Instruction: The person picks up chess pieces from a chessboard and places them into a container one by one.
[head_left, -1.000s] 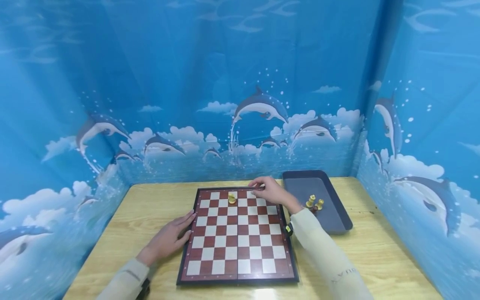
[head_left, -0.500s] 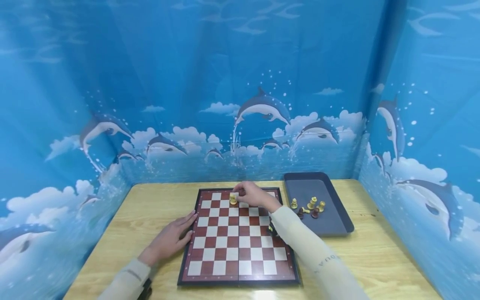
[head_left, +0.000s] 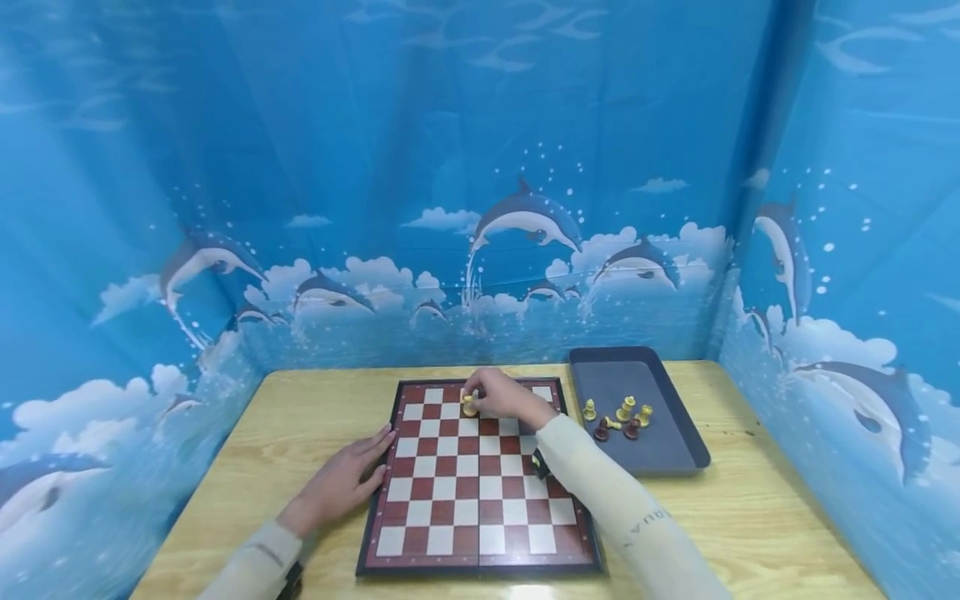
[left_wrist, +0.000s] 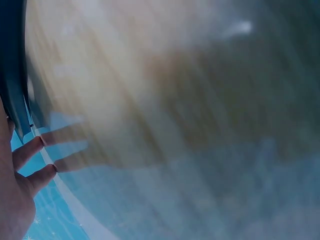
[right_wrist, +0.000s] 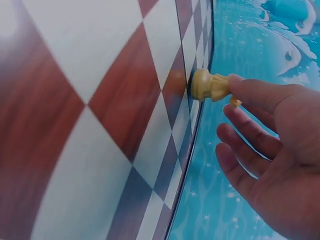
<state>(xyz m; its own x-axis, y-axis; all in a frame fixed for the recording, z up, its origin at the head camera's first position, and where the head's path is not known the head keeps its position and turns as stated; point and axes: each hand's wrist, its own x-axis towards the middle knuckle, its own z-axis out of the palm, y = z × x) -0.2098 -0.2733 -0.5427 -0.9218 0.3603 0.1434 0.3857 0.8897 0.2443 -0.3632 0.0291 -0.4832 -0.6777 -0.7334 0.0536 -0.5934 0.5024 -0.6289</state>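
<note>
A checkered chessboard point(head_left: 442, 488) in dark red and white lies on the wooden table. Near its far edge a yellow chess piece point(head_left: 469, 407) is pinched by my right hand point(head_left: 501, 393). In the right wrist view the thumb and index finger cover the top of the piece point(right_wrist: 205, 85), while its round base faces the board; the other fingers are loosely bent beside it. I cannot tell whether the base touches the board. My left hand point(head_left: 341, 479) rests against the left edge of the board with its fingers extended. Two of its fingertips point(left_wrist: 47, 171) reflect in a shiny surface.
A dark grey tray point(head_left: 660, 460) stands right of the board on the table point(head_left: 300, 408). Several yellow and brown chess pieces point(head_left: 626, 408) are in it, some upright, at least one lying. A blue dolphin-print curtain point(head_left: 420, 208) encloses the table at the back and sides.
My right hand has moved left along the far side of the board and taken hold of the yellow chess piece. The left hand has stayed at the left edge.
</note>
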